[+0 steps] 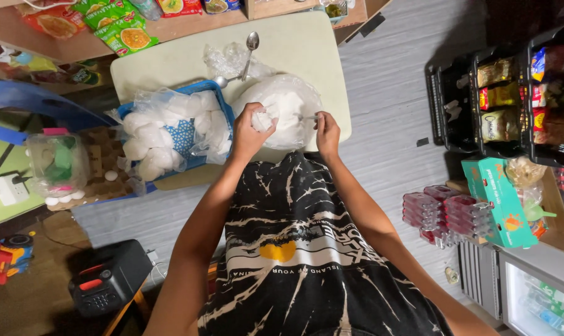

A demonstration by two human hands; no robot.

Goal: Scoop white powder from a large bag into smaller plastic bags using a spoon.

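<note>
**At the worktop edge: small bag being closed, large sack of white powder open between the hands**

At the near edge of the cream worktop (307, 50), the left hand (252, 127) has its grip pressed together around a small filled plastic bag (261, 119) of white powder, fingers curled on its gathered neck. The right hand (326, 129) pinches something thin at finger and thumb; it looks like a tie or the bag's stretched mouth, but this cannot be told for certain.

Judgement: the step in hand appears to be the sealing of one portion. The next move likely calls for a firm twist or knot at the neck, with the small bag kept upright so nothing spills.

Both hands sit against the large clear sack of white powder (288, 106), which rests on the worktop. Just left of it, a blue basket (223, 99) holds many tied bags of the same powder (151, 134). Two metal spoons (249, 50) lie behind the sack beside crumpled clear plastic (223, 59).

Surroundings: grey plank floor (388, 93); snack packets (117, 28) on a shelf at the far side; black racks of packaged goods (499, 99) at right, with a green carton (499, 199) and shrink-wrapped packs (437, 211) below; a glass-fronted cooler (537, 305) in the corner.
</note>
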